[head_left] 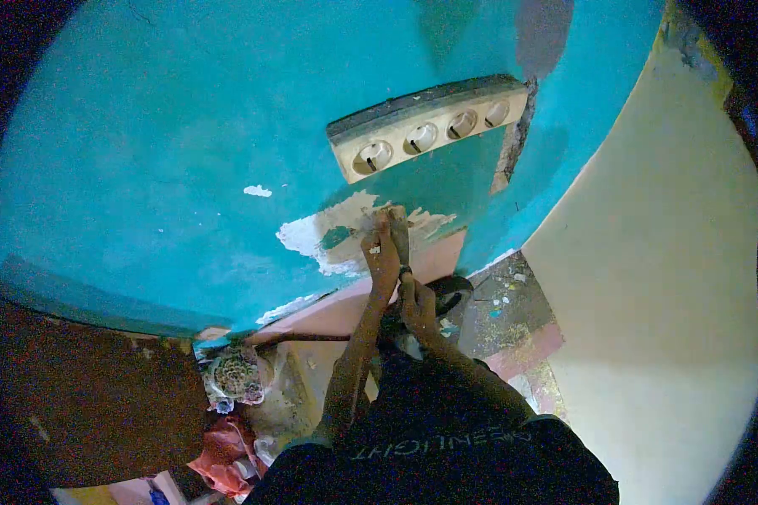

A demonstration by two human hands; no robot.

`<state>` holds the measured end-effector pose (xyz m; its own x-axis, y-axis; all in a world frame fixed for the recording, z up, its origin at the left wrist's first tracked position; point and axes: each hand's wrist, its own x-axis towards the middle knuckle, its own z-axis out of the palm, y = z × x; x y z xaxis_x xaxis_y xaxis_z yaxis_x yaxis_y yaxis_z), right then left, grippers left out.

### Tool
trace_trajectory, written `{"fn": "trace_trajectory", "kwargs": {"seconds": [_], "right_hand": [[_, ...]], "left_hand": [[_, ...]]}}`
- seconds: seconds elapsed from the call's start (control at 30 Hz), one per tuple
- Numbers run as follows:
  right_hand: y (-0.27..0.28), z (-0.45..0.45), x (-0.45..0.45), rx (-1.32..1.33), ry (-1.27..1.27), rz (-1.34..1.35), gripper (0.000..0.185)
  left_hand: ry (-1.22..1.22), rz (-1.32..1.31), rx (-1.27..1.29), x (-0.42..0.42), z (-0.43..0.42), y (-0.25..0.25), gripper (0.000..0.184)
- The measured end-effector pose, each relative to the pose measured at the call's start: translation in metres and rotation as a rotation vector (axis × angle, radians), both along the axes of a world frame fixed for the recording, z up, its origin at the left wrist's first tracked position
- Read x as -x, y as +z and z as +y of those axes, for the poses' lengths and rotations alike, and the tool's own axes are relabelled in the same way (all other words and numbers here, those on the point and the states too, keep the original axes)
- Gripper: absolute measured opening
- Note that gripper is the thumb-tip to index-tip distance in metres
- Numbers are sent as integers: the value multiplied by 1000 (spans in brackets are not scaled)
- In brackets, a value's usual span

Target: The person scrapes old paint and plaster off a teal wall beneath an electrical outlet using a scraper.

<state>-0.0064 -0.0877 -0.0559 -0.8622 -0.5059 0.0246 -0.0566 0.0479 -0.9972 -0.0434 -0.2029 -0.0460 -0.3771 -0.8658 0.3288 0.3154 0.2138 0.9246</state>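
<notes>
A scraper point(402, 242) with a flat blade lies against the turquoise wall point(177, 143), its tip over a patch of bare plaster point(312, 236) with ragged, peeled paint edges. My right hand point(419, 310) is closed around the handle, lower down. Further up, my left hand point(382, 257) is closed at the blade, fingers pressed near its tip. Above both hands, a long socket strip point(396, 150) with several round outlets is fixed to the wall.
On the right stands a cream wall point(648, 227). A brown panel point(84, 404) fills the lower left. Paint chips litter the floor point(501, 303). Beside the panel lie a clear plastic bag point(234, 376) and a red bag point(221, 454).
</notes>
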Motion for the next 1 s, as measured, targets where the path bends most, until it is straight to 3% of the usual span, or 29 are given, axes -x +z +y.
{"fn": "trace_trajectory", "kwargs": {"seconds": [0.07,0.13,0.27,0.33,0.37,0.4,0.47,0.5,0.6,0.67,0.8,0.87,0.93,1.0], "right_hand": [[-6,0,3,16,14,6,49],[-6,0,6,78,20,-67,49],[6,-6,8,-15,29,82,48],[25,-11,11,127,30,-6,48],[0,-20,11,132,-44,211,49],[-2,-19,10,140,-40,215,49],[-4,-9,10,79,42,63,50],[-7,-7,8,86,38,68,50],[-10,-6,5,-2,45,-25,50],[5,-1,3,-26,-1,115,49],[6,-1,7,119,22,-25,46],[-22,-3,16,26,41,22,43],[-23,-10,14,109,-13,92,43],[-10,-13,16,183,-68,149,42]], "left_hand": [[40,-23,14,-1,1,-5,35],[-35,-36,-131,-5,6,3,33],[-4,26,9,-4,7,45,29],[707,-547,1252,-7,-8,35,20],[570,-516,1156,-11,-7,29,23],[579,-513,1161,-13,-10,14,23],[-179,-155,30,-11,-17,-12,28],[-28,-82,-64,-2,-6,-12,21],[-58,130,-38,-1,10,20,27],[-73,71,-34,-7,15,36,31],[-14,-35,13,-9,21,51,36],[-10,-100,-48,-9,17,35,36],[-5,-164,-99,2,4,11,36],[205,167,-78,21,-6,-9,36]]}}
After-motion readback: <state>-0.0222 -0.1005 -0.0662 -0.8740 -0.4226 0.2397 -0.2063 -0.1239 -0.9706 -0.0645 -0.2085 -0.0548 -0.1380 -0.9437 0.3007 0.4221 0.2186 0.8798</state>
